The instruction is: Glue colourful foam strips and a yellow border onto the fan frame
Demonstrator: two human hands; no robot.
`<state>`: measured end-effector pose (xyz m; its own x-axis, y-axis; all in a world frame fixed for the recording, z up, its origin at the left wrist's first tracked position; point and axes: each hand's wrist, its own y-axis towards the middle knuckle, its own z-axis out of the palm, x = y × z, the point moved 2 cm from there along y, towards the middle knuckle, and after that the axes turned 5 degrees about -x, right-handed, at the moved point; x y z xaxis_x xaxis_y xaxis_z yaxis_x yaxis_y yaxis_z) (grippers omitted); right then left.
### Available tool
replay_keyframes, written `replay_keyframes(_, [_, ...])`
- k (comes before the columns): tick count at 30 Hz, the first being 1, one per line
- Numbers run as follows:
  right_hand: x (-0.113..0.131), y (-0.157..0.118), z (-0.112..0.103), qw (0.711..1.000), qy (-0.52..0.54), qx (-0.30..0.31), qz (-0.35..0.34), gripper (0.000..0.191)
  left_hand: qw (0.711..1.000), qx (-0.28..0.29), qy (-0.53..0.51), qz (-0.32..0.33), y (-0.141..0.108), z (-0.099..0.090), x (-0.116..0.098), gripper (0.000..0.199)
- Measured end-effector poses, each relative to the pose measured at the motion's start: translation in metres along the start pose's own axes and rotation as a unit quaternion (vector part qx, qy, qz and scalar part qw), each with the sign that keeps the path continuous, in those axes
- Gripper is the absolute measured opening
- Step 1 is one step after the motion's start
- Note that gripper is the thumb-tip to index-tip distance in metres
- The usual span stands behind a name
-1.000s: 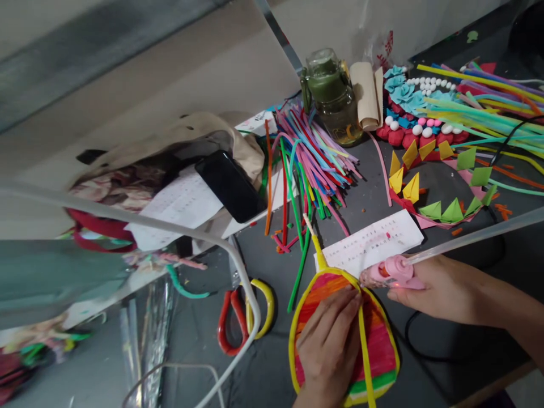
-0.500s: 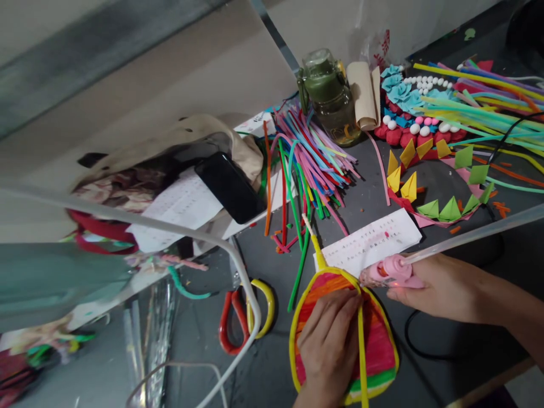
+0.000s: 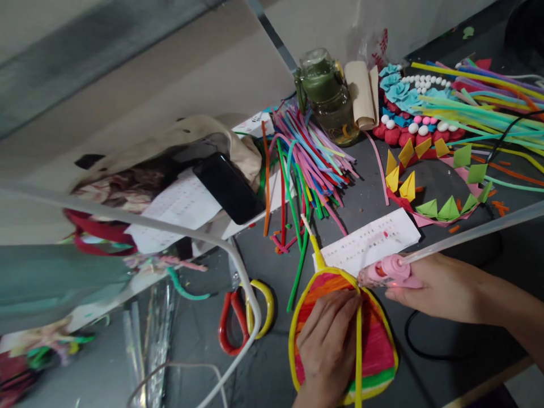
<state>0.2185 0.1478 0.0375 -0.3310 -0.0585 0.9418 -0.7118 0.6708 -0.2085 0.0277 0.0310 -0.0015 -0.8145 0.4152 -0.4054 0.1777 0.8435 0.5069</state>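
Note:
My left hand (image 3: pixel 327 343) rests over a rounded craft piece (image 3: pixel 378 341), coloured red, orange and green with a yellow edging. Its fingertips pinch a thin yellow strip (image 3: pixel 359 362), perhaps a pipe cleaner, that runs down across the piece. In my right hand (image 3: pixel 446 289) is a pink hot glue gun (image 3: pixel 391 272), a long clear glue stick (image 3: pixel 471 233) poking out of its back. The nozzle meets the piece's upper right edge, close to my left fingertips. A yellow stem (image 3: pixel 317 249) with a pale tip sticks up from the top of the piece.
Scissors (image 3: pixel 233 331) with red and yellow handles lie left. Behind are bundled pipe cleaners (image 3: pixel 317 153), a written paper strip (image 3: pixel 374 238), a green bottle (image 3: pixel 325 96), a phone (image 3: pixel 229 187) and a paper crown (image 3: pixel 446 211). A white bent tube (image 3: pixel 191 231) crosses the foreground.
Almost nothing differs. The lower end of the yellow strip has swung slightly left; the glue gun and both hands stay in place.

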Motion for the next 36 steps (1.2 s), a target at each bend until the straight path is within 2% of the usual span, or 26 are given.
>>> replay_keyframes(6, [-0.0018, 0.0000, 0.0009, 1.000, 0.006, 0.004, 0.008, 0.028, 1.000, -0.011, -0.007, -0.006, 0.0029, -0.0011, -0.0016, 0.019])
replay_keyframes(17, [-0.0033, -0.0023, 0.0004, 1.000, 0.029, 0.005, 0.010, 0.035, 1.000, -0.004, -0.022, -0.011, 0.0021, -0.0013, -0.0015, 0.023])
replay_keyframes(36, [-0.0053, -0.0050, -0.0015, 1.000, 0.009, -0.005, -0.003, 0.019, 0.999, -0.019, -0.038, -0.016, 0.0035, 0.0005, 0.0002, 0.021])
